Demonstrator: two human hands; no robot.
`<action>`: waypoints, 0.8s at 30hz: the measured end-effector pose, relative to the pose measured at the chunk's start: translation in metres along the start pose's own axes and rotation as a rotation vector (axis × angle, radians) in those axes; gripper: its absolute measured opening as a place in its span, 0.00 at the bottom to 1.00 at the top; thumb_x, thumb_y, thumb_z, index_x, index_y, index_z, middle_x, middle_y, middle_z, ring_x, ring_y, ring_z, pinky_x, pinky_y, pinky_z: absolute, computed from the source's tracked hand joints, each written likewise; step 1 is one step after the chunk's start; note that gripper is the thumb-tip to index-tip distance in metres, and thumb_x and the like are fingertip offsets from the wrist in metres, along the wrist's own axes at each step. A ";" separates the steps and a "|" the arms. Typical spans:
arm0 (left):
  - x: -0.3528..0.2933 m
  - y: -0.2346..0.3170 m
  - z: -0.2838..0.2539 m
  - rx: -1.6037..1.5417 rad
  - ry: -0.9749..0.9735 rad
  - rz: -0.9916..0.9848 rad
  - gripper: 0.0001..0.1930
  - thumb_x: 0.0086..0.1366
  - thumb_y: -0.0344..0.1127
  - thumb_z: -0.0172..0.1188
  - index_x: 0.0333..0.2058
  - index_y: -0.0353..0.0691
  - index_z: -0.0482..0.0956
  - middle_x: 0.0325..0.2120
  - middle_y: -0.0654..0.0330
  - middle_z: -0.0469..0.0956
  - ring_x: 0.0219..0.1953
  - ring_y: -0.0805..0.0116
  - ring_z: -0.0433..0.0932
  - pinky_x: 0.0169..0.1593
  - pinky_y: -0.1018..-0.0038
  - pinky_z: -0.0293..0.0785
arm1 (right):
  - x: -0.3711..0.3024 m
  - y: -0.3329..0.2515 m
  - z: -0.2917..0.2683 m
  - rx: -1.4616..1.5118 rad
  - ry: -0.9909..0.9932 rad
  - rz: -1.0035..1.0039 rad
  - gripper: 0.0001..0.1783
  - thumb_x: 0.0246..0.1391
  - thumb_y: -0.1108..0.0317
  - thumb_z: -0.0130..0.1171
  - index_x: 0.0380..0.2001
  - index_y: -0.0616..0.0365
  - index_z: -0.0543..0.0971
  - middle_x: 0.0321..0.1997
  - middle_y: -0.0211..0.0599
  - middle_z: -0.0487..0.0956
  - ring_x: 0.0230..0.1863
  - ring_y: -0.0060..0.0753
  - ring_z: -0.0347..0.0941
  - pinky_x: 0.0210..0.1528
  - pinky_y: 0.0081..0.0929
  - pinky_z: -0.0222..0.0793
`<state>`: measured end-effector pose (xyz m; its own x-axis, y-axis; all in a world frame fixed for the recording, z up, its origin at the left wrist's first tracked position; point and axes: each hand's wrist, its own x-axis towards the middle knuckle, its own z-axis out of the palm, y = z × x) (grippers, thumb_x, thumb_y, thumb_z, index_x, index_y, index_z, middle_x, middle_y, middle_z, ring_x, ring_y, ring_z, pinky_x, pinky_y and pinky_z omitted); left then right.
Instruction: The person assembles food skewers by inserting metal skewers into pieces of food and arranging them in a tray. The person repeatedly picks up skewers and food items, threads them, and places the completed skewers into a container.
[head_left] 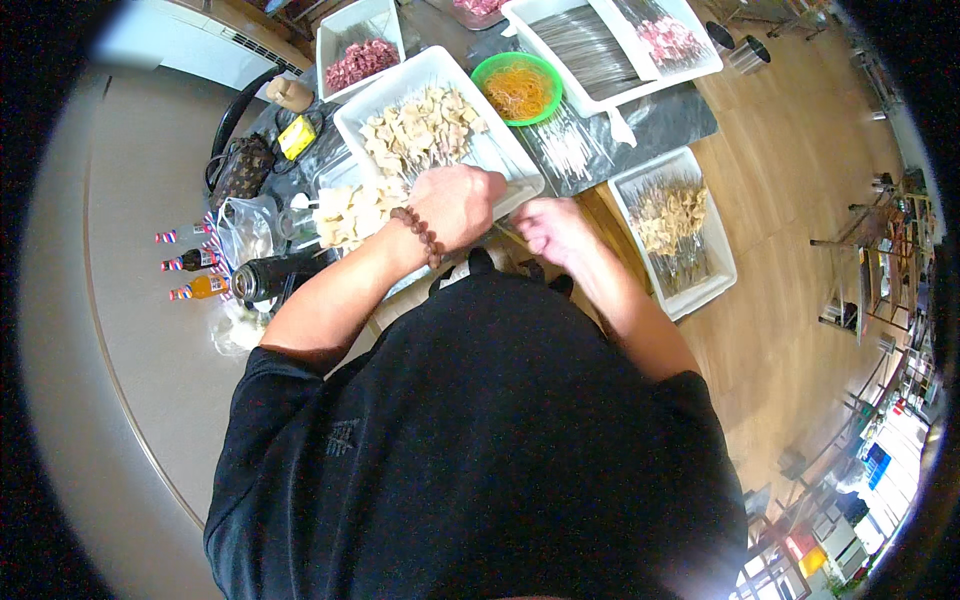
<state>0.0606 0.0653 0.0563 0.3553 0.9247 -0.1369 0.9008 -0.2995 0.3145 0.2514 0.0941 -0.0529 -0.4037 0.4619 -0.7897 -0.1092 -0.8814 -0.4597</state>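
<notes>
My left hand (458, 203), with a brown beaded bracelet (418, 236) at the wrist, is closed at the near edge of a white tray (515, 165). What it holds is hidden beneath it. Just to its right, my right hand (556, 232) has its fingers curled in, slightly blurred; anything in them is too small to name. In the tray lie pale, flat food pieces (425, 125) on thin metal skewers. More loose pale pieces (350, 212) are heaped left of my left hand.
Skewered food fills part of a white tray (725, 265) on the right. Beyond stand a green bowl (554, 100) of orange strands, white-ended sticks (568, 150), a skewer tray (515, 20) and a red meat tray (325, 55). A black flask (275, 277) and several bottles (200, 288) are left.
</notes>
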 end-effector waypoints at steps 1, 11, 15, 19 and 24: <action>0.001 0.012 0.002 -0.022 0.013 0.052 0.07 0.60 0.35 0.53 0.31 0.43 0.80 0.24 0.48 0.80 0.30 0.44 0.82 0.32 0.49 0.76 | 0.018 -0.004 -0.038 0.173 -0.149 0.084 0.03 0.55 0.76 0.58 0.27 0.60 0.78 0.18 0.25 0.70 0.13 0.13 0.57 0.13 0.14 0.49; 0.055 0.061 0.038 0.109 -0.106 0.080 0.06 0.62 0.35 0.54 0.34 0.43 0.78 0.30 0.49 0.82 0.34 0.44 0.83 0.36 0.52 0.79 | -0.033 -0.007 -0.079 0.237 -0.213 0.035 0.04 0.56 0.76 0.60 0.34 0.65 0.81 0.21 0.28 0.72 0.13 0.13 0.57 0.15 0.17 0.51; 0.071 0.114 0.039 0.189 -0.178 0.331 0.06 0.63 0.34 0.53 0.33 0.44 0.78 0.29 0.49 0.81 0.33 0.43 0.82 0.35 0.52 0.79 | -0.026 -0.010 -0.151 0.324 -0.081 0.037 0.06 0.56 0.72 0.59 0.26 0.61 0.77 0.19 0.26 0.70 0.10 0.12 0.53 0.11 0.14 0.46; 0.087 0.134 0.073 0.302 -0.392 0.388 0.06 0.58 0.33 0.56 0.33 0.46 0.80 0.25 0.48 0.81 0.33 0.46 0.83 0.36 0.53 0.79 | -0.081 -0.045 -0.174 -0.131 -0.014 -0.280 0.06 0.55 0.69 0.64 0.29 0.60 0.80 0.23 0.30 0.77 0.17 0.17 0.68 0.18 0.18 0.63; 0.107 0.190 0.088 0.151 -0.253 0.864 0.06 0.52 0.32 0.57 0.29 0.40 0.79 0.27 0.52 0.80 0.32 0.49 0.81 0.37 0.55 0.78 | -0.101 -0.025 -0.207 -0.025 -0.075 -0.422 0.14 0.57 0.60 0.67 0.39 0.59 0.85 0.38 0.33 0.84 0.36 0.25 0.78 0.36 0.24 0.73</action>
<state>0.2918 0.0867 0.0183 0.9496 0.2902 -0.1187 0.3124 -0.9080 0.2792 0.4833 0.0903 -0.0453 -0.3931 0.7722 -0.4993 -0.2571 -0.6136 -0.7466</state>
